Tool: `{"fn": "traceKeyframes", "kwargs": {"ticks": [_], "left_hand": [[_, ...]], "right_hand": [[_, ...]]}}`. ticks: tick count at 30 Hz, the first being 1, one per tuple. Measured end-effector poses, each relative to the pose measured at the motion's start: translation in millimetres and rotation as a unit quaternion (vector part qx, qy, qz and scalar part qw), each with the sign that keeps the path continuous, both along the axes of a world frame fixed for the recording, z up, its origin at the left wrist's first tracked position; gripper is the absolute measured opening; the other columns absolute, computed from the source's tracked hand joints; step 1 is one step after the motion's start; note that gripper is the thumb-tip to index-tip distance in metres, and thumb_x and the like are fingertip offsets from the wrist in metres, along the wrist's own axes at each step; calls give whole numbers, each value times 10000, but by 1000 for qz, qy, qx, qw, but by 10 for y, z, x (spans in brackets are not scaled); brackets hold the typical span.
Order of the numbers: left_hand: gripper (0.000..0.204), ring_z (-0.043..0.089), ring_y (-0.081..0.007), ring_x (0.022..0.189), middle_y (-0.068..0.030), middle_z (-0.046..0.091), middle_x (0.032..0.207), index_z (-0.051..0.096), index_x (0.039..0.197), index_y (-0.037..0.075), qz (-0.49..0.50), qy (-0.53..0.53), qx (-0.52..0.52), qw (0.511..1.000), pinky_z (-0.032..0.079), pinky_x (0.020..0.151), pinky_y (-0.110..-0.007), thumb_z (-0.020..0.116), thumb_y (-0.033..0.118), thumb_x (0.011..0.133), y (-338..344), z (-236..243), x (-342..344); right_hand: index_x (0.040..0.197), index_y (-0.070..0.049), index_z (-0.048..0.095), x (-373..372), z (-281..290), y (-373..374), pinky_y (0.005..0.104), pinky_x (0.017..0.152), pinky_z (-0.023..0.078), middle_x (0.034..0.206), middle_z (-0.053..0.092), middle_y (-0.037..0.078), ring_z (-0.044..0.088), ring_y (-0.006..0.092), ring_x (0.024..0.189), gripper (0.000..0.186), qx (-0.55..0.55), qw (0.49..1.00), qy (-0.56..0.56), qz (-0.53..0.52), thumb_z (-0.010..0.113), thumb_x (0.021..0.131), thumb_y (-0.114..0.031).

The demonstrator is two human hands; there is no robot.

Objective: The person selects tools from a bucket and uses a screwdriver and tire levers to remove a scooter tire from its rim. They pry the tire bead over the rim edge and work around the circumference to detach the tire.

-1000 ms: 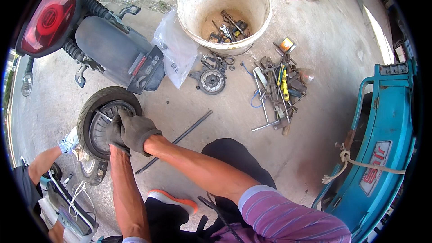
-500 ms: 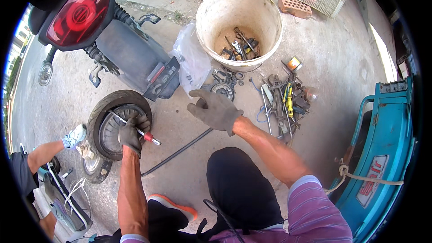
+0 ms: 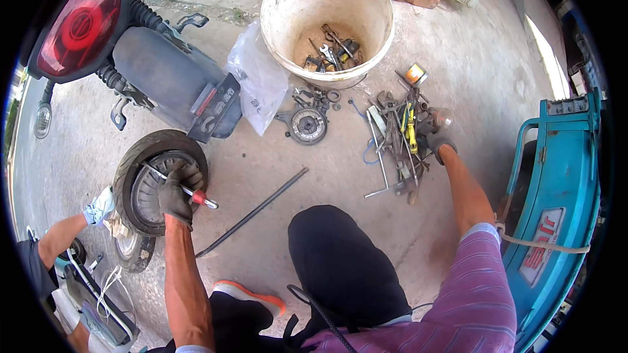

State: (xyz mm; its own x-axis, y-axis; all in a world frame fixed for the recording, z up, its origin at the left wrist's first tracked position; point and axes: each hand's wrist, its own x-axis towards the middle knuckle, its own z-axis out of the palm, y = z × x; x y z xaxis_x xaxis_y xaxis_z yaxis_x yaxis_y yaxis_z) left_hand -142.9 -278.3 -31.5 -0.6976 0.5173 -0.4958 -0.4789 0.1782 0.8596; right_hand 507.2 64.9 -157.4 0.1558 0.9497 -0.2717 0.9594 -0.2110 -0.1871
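Note:
At the left, my left hand (image 3: 174, 201), in a dark grey work glove, is closed round a screwdriver (image 3: 204, 200) with a red and clear handle. The screwdriver's shaft lies across the hub of a scooter wheel (image 3: 141, 201) with a black tyre, and my gloved fingers rest over that hub. My right hand (image 3: 442, 145), gloved the same way, is at the right edge of a heap of hand tools (image 3: 396, 132) on the ground. Wrenches, rods and a yellow-handled tool lie in the heap. The fingers of my right hand are mostly hidden among the dark tools.
A white bucket (image 3: 275, 23) holds several tools; a plastic bag (image 3: 258, 85) and a brake plate (image 3: 307, 125) lie near it. A scooter's rear end (image 3: 163, 65) fills the upper left. A black bar (image 3: 255, 212) lies mid-ground. A co-worker's gloved hand (image 3: 99, 206) is beside the wheel.
My right hand has moved right, from above the brake plate to the tool heap. My left hand keeps the screwdriver on the wheel. The view has shifted slightly.

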Motion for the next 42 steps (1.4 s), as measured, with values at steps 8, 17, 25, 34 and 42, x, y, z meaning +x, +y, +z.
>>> {"fn": "traceKeyframes", "kwargs": {"ticks": [8, 17, 25, 34, 42], "left_hand": [[409, 768, -300, 806, -231, 765, 1017, 539, 1406, -74, -6, 42, -23, 999, 647, 689, -397, 518, 63, 1021, -55, 125, 58], [403, 778, -308, 883, -198, 776, 1098, 613, 1398, -31, -42, 57, -55, 996, 660, 806, -409, 578, 168, 1049, -170, 75, -2], [349, 781, -307, 809, -217, 780, 1032, 621, 1362, -36, -15, 31, -17, 999, 666, 724, -405, 559, 117, 1055, -79, -37, 13], [356, 784, -317, 794, -230, 777, 1011, 590, 1361, -71, -7, 54, -10, 998, 674, 706, -416, 544, 110, 1059, -38, -25, 142], [332, 761, -302, 790, -244, 764, 1026, 587, 1338, -41, 8, 31, -19, 999, 646, 694, -405, 564, 68, 1025, -126, -107, 90]], "right_hand": [[1282, -168, 751, -275, -244, -333, 469, 1023, 555, 1345, 695, 147, 704, 320, 1210, 399, -48, 959, -267, 84, 697, 926, -338], [1243, -158, 768, -133, -48, -244, 451, 993, 571, 1314, 741, 131, 720, 307, 1213, 333, -73, 976, -196, 56, 711, 940, -285], [1190, -87, 730, 458, 200, 73, 477, 887, 595, 1133, 762, 181, 754, 353, 1044, 339, -129, 984, -123, -15, 761, 928, -301], [1399, -127, 596, 1439, 787, -553, 414, 905, 594, 1215, 703, 42, 722, 224, 1071, 510, -228, 894, 322, -213, 793, 967, -313], [1383, -120, 604, 489, 825, -680, 393, 938, 596, 1164, 718, 27, 726, 210, 1067, 481, -277, 834, 470, -86, 792, 974, -289]]}}
